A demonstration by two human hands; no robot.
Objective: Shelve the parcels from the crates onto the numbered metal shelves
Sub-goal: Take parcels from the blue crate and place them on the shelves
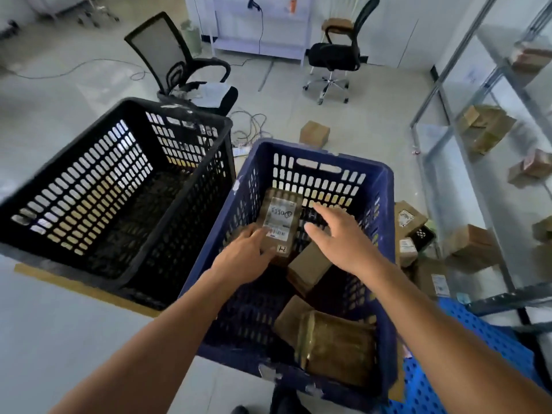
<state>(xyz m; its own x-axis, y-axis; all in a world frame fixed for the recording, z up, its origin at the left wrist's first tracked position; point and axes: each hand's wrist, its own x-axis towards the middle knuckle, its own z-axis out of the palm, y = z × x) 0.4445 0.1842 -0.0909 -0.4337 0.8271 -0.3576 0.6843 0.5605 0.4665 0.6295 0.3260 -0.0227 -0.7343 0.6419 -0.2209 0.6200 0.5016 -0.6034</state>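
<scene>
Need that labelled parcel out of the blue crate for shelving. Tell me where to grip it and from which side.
Grip the labelled parcel by its two long edges, coming from above. It lies label up with its long sides exposed; the left hand already touches its near left edge, and the right hand hovers open beside it.

My left hand grips a labelled brown parcel tilted up inside the blue crate; plain cardboard parcels lie near its right wall and near corner.

Shelf parcels (right edge) blurred
</scene>
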